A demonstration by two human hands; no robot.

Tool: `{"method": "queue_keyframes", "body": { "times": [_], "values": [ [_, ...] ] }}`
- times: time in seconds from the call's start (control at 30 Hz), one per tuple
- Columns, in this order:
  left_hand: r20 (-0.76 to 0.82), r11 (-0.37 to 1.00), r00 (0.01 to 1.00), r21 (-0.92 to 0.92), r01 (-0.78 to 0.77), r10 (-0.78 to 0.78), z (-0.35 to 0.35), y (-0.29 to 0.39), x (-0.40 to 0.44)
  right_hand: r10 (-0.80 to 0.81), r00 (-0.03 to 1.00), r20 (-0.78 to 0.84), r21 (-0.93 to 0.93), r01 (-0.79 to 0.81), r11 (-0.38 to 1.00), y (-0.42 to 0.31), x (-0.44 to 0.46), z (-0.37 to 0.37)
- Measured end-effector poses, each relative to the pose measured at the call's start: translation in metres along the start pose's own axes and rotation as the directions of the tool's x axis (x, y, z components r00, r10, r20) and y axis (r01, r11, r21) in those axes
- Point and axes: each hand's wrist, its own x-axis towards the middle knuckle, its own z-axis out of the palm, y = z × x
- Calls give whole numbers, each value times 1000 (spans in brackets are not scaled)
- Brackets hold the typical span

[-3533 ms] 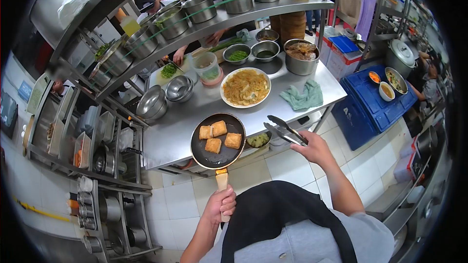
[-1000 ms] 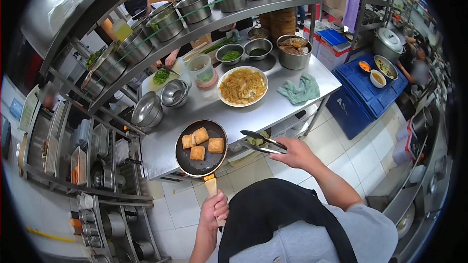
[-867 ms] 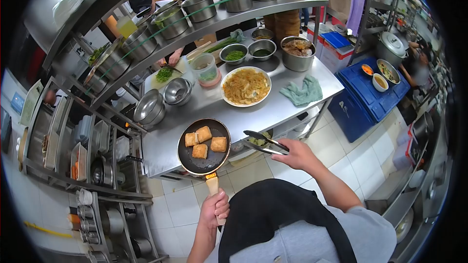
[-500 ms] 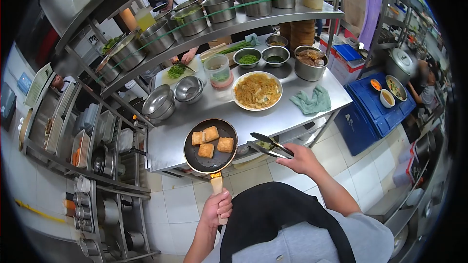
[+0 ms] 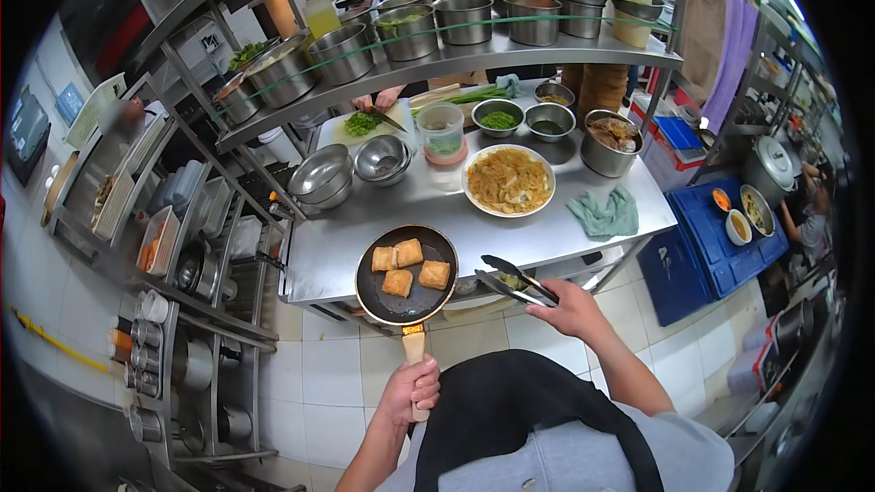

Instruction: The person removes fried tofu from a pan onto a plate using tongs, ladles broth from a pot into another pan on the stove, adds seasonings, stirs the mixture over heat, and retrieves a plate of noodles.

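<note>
While the left hand (image 5: 416, 388) is gripping the frying pan (image 5: 427, 298) by its handle (image 5: 414, 344), the right hand (image 5: 576, 309) is holding spread, empty tongs (image 5: 540, 288) closer to the pan than seconds ago. Beyond the left hand, four browned blocks (image 5: 397, 283) are lying in the pan, their layout unchanged, so none is being lifted; farther out, a heaped plate (image 5: 509, 215) is sitting on the bench (image 5: 328, 251).

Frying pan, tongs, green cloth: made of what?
Frying pan: likely coated metal, by its smooth dark inside; pale matte handle, perhaps wood. Tongs: silvery glints suggest polished metal; the black parts may be plastic. Green cloth: matte fabric, by its soft folds; fibre unclear.
</note>
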Motion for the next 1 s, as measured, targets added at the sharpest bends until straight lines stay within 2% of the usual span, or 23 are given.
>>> {"method": "queue_keyframes", "body": {
  "times": [0.53,1.0],
  "values": [
    [-23,1000,999,-2,-26,26,0,0,-4,30,999,38,-26,-29,999,-10,5,-2],
    [-20,999,1000,32,1,-1,0,1,0,-8,999,-34,-23,7,1000,3,11,1]
  ]
}}
